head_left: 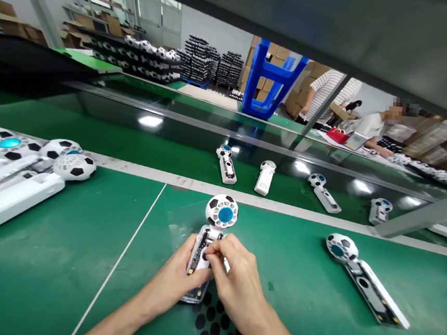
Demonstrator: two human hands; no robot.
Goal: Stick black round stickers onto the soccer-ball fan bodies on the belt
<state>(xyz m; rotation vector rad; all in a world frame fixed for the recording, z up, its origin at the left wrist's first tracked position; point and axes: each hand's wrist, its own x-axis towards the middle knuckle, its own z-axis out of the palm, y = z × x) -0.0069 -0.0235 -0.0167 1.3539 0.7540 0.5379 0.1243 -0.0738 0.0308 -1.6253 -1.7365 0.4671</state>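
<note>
A handheld fan point(225, 215) with a white-and-black football-patterned head and blue centre is held upright near the middle of the bench. My left hand point(183, 271) wraps around its handle, thumb across the front. Its casing is clear over dark inner parts. At the front of the handle my right hand point(234, 270) pinches thumb and forefinger together over a small dark round sticker, mostly hidden by the fingertips. Beneath both wrists lies a sheet of black round stickers point(215, 329). To the right, another fan point(371, 287) lies face up, a black dot on its handle.
A pile of similar fans point(18, 186) lies at the left. Several more fans point(227, 165) rest on the green conveyor belt point(177, 158) beyond the pale rail point(148, 174). A slanted metal post point(426, 214) stands at right. Across the belt are a blue plastic frame point(270, 83) and two people.
</note>
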